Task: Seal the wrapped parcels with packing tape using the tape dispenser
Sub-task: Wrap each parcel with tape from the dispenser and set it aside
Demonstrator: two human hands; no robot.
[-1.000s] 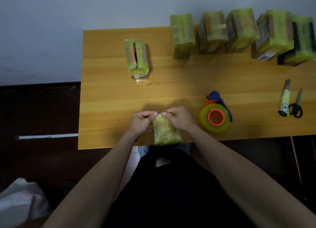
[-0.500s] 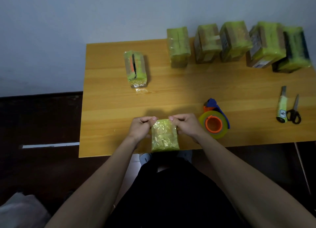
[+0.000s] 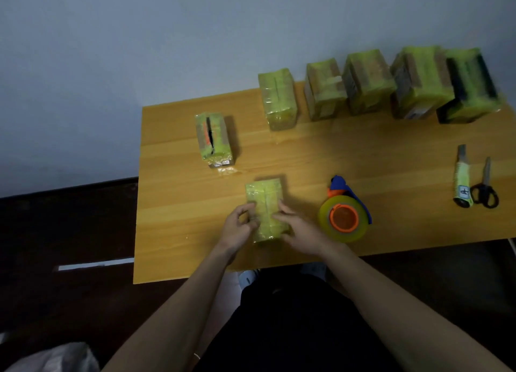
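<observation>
Centre frame, a small yellow-green taped parcel (image 3: 265,208) lies flat on the wooden bench (image 3: 391,159), long axis pointing away. The left hand (image 3: 238,228) seems to pinch its side; the right hand (image 3: 300,232) rests flat-fingered on top, nearer the yellow tape dispenser (image 3: 344,216).

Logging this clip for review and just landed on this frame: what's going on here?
A person at a wooden table is handling a small parcel wrapped in yellow-green tape, lying flat in front of them. The left hand grips its left edge, and the right hand rests on its top with straight fingers. The tape dispenser lies untouched just to the right. Five wrapped parcels line the far edge, another stands apart, and a utility knife and scissors lie at the right.
</observation>
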